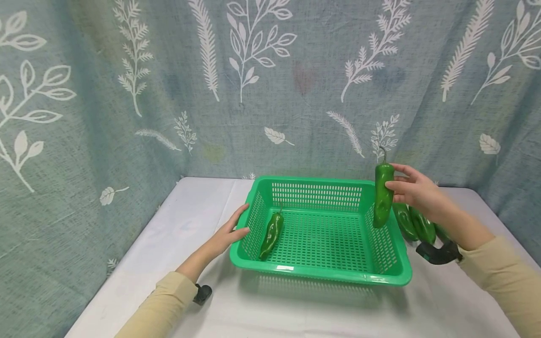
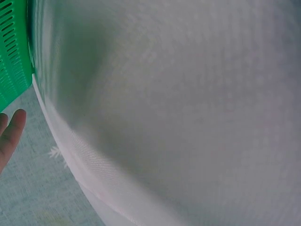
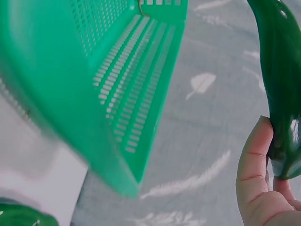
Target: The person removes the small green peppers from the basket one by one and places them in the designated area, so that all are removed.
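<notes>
My right hand pinches a long green pepper between thumb and fingers, stem upward, over the right rim of a green plastic basket. In the right wrist view the pepper fills the right edge, with the thumb against it. Another green pepper lies inside the basket along its left side. The left hand is at the basket's left rim with fingers extended; whether all of them touch it is hard to tell. In the left wrist view only fingertips show, close to the basket wall.
Several more green peppers lie on the white table right of the basket, partly hidden under my right forearm. A patterned grey-green curtain hangs behind the table and at both sides. Black straps with cameras sit at the wrists.
</notes>
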A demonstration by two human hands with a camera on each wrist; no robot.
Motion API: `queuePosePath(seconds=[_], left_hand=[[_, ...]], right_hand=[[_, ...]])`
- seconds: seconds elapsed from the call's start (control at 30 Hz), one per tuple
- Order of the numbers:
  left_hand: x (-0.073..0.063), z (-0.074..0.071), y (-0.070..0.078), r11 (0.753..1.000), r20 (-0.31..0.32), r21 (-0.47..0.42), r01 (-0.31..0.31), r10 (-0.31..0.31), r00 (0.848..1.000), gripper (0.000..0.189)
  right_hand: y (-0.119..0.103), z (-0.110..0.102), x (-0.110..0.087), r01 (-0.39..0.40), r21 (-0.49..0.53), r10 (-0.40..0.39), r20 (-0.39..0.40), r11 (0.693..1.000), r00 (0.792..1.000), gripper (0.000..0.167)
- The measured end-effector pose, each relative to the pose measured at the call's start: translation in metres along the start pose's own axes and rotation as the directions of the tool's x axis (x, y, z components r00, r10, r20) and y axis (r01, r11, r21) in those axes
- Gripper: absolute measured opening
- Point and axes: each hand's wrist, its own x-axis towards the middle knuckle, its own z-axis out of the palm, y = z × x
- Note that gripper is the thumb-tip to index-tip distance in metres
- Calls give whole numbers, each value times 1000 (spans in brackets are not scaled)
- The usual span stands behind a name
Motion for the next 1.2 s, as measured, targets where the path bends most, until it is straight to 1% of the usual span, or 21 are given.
queuePosePath(seconds=[0.1, 0.2, 0.27, 0.33, 0.37, 0.43, 0.57, 0.63, 0.9, 1.0, 1.2], left_hand=[[0, 0, 0, 1000, 4, -2, -6, 6, 1000, 66], [0, 0, 0, 1000, 7, -3, -6, 6, 1000, 66], [1, 0, 0, 1000, 8, -8, -3, 3, 1000, 65], [1, -1, -1, 1000, 7, -10, 1, -1, 1000, 65], [-1, 0, 4, 1000, 8, -11, 8, -8, 1000, 65], [-4, 0, 13, 1000, 13, -16, 17, -17, 1000, 65], [-10, 0, 32, 999, 21, -16, 37, -37, 999, 65], [-10, 0, 31, 999, 21, -15, 40, -40, 999, 65], [-9, -1, 32, 999, 21, -18, 46, -45, 999, 65], [-10, -1, 32, 999, 23, -13, 42, -42, 999, 66], [-10, -1, 32, 999, 26, -15, 44, -44, 999, 65]], right_hand=[[2, -10, -3, -1, 58, 2, -5, 998, 1000, 69], [4, -20, -6, 10, 72, -10, -3, 997, 1000, 73], [6, -26, -8, 18, 87, -17, -10, 996, 1000, 69], [8, -32, -10, 25, 81, -23, -20, 996, 1000, 64], [9, -34, -11, 25, 78, -24, -25, 997, 999, 62], [10, -41, -12, 18, 66, -16, -38, 998, 999, 63], [12, -51, -13, -1, 52, 3, -58, 999, 998, 76], [13, -56, -14, -4, 62, 8, -65, 998, 998, 79], [24, -74, -18, -8, 120, 21, -110, 993, 994, 79], [29, -81, -19, -27, 134, 44, -126, 991, 991, 80], [41, -95, -20, -71, 121, 91, -166, 990, 982, 82]])
